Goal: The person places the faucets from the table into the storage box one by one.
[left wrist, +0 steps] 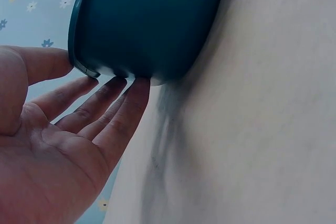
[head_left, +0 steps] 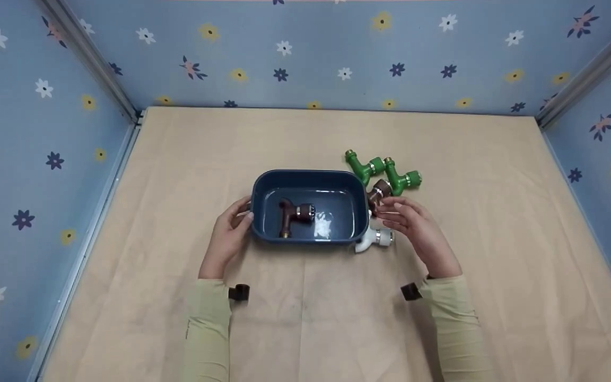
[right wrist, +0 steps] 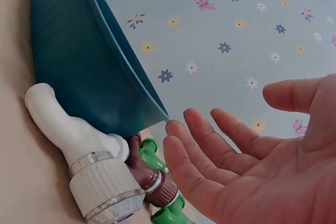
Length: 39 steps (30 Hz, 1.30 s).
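A dark blue plastic basin (head_left: 311, 241) sits in the middle of the table, with one brown tap (head_left: 287, 216) lying inside it. At its left end is my left hand (head_left: 228, 228); the thumb tip meets the rim and nearly straight fingertips touch the outer wall below it. My right hand (head_left: 414, 228) is held palm inward off the right end, fingers extended and loosely spread, holding nothing. Between that hand and the basin lie a white tap (head_left: 374, 239) and a second brown tap (head_left: 378, 193), both close against the basin's side.
Two green taps (head_left: 366, 167) lie behind the basin's right end, near the brown one. Beige cloth covers the table (head_left: 178, 159). Blue flowered panels (head_left: 326, 58) enclose the back and both sides. A dark wrist camera (head_left: 241, 292) sticks out from the left sleeve.
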Each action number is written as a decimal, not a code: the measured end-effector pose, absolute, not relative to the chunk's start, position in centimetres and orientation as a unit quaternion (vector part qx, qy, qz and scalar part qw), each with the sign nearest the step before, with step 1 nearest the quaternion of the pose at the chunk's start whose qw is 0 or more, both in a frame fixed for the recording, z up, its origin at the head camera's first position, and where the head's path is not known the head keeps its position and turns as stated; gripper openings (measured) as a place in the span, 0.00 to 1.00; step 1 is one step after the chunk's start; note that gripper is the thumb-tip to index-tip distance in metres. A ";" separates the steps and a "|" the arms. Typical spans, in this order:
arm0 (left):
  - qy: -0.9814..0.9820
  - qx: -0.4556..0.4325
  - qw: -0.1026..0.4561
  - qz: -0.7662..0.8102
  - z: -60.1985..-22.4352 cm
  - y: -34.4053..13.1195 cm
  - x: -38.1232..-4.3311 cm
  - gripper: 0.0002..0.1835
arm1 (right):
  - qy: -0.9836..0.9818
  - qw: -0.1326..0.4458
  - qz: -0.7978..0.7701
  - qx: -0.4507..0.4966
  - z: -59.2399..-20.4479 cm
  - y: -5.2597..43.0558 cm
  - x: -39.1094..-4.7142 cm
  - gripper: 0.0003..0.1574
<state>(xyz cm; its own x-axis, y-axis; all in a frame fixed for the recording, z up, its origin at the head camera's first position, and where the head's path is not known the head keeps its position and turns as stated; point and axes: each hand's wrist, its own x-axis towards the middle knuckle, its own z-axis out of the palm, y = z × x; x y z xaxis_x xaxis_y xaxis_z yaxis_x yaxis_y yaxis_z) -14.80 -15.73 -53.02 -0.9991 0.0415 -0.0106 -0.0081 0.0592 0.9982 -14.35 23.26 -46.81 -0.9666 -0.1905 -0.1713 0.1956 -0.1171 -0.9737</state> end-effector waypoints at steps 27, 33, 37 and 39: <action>0.741 -0.009 0.056 0.669 -49.5 -15.2 -13.8 0.24 | 0.680 0.131 -0.720 0.048 -49.3 24.3 -13.9 0.23; 0.734 -0.006 0.048 0.677 -51.5 -15.6 -14.4 0.24 | 0.683 0.132 -0.716 0.055 -49.7 24.3 -13.9 0.23; 0.739 -0.006 0.039 0.673 -52.5 -15.7 -14.7 0.24 | 0.685 0.135 -0.713 0.062 -49.8 24.4 -13.9 0.22; 0.743 -0.005 0.033 0.669 -52.7 -15.7 -14.7 0.23 | 0.685 0.134 -0.713 0.065 -49.9 24.4 -13.8 0.22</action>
<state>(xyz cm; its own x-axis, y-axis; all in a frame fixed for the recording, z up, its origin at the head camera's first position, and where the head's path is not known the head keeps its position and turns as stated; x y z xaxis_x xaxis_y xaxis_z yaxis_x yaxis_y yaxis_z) -14.70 -15.69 -52.66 -0.9977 0.0362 -0.0565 -0.0524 0.1055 0.9930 -13.78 24.40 -49.86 -0.9558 -0.1025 -0.2757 0.2796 -0.0250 -0.9598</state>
